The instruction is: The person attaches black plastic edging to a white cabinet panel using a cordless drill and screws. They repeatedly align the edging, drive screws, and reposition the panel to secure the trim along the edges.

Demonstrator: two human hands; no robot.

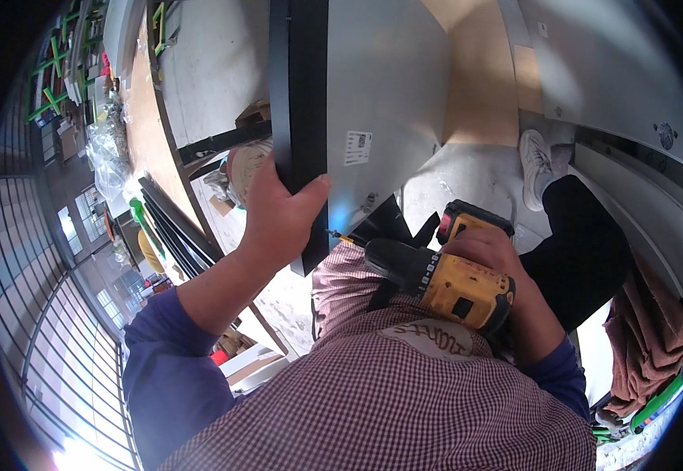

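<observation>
The right hand (pixel 484 248) has its fingers curled tight around the grip of a drill (pixel 467 297), held low before the checked apron (pixel 404 396). The left hand (pixel 282 210) clasps a black bar (pixel 302 118), thumb along its face; the other fingers are lost behind it, so how far they bend I can't tell. The drill is yellow and black, scuffed, its bit (pixel 341 237) pointing at the bar's lower end; contact is hard to judge. Black pieces (pixel 384 221) jut up past the chuck, crowding the space below a grey panel (pixel 384 71) with a white label (pixel 358 147). The bar's far end is cut off. Outward lie a white shoe (pixel 535 166), a brown cloth (pixel 649 337), black strips (pixel 172 224) and crumpled plastic (pixel 108 157).
</observation>
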